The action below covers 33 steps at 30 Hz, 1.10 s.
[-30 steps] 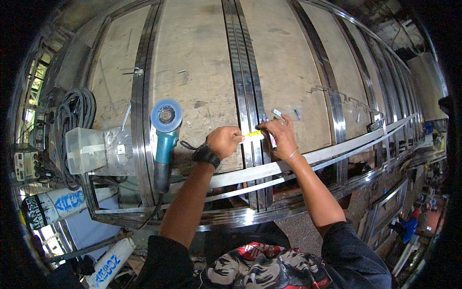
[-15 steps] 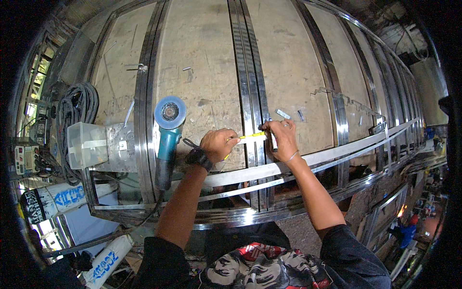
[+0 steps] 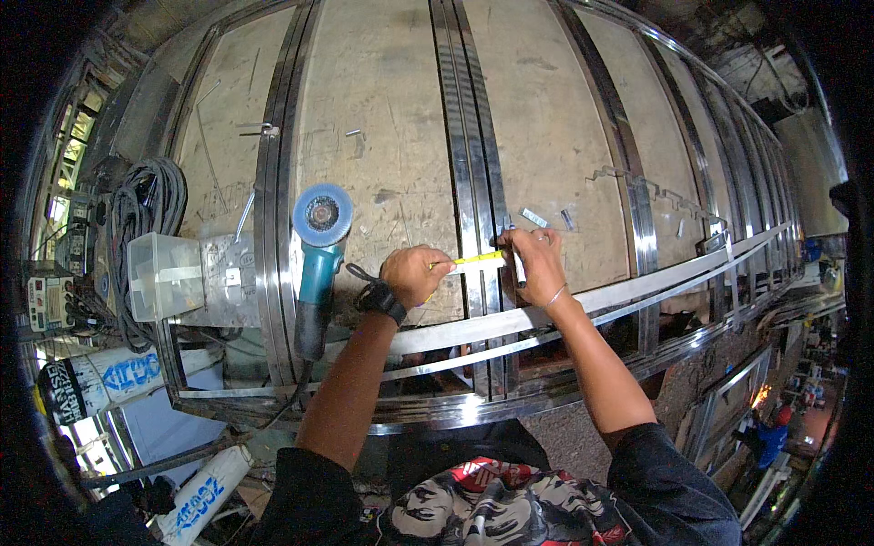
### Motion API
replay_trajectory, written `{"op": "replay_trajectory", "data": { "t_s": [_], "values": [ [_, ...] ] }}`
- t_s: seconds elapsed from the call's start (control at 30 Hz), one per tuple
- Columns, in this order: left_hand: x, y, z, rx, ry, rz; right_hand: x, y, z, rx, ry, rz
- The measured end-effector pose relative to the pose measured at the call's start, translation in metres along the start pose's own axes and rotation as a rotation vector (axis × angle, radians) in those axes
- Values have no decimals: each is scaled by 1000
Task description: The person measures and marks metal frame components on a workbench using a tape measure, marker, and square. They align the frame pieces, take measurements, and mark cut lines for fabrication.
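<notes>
A yellow tape measure (image 3: 477,260) stretches across the paired metal tubes (image 3: 474,214) in the middle of the frame. My left hand (image 3: 411,276) is closed on it at the left, with some of its yellow strip hanging below the fingers. My right hand (image 3: 537,262), to the right of the tubes, grips a slim pen-like marker (image 3: 520,270) with a white body and dark end. The right fingertips are at the tape's far end; whether they pinch it is hidden. Left of my left hand lies a teal angle grinder (image 3: 317,278) with a blue-rimmed disc.
Long flat metal bars (image 3: 601,300) run crosswise just in front of my wrists. Small metal offcuts (image 3: 533,217) lie beyond my right hand. A clear plastic box (image 3: 164,273) and coiled cable (image 3: 150,205) sit at the left. Another person (image 3: 772,439) in blue works near sparks at far right.
Both hands stay nearly in place, the tape still spanning the tubes. The right hand has shifted very slightly. Sparks by the other person look a little different.
</notes>
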<state>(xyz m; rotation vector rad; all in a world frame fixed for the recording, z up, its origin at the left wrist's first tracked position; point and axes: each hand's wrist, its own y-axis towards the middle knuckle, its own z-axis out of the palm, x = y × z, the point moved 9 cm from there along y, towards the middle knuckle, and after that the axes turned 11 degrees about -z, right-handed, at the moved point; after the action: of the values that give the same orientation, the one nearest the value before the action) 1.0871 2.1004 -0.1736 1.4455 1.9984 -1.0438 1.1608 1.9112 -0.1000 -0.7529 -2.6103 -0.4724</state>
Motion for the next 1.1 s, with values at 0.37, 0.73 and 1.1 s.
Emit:
{"op": "replay_trajectory", "data": {
  "t_s": [0.37, 0.73, 1.1],
  "values": [
    [-4, 1, 0, 5, -43, 21, 17, -7, -23, -225, -117, -36],
    [-5, 0, -2, -27, -73, 50, 26, -13, 14, -240, 713, 146],
    [-10, -2, -4, -54, -31, 41, 29, -10, 13, -280, 518, 32]
  ]
}}
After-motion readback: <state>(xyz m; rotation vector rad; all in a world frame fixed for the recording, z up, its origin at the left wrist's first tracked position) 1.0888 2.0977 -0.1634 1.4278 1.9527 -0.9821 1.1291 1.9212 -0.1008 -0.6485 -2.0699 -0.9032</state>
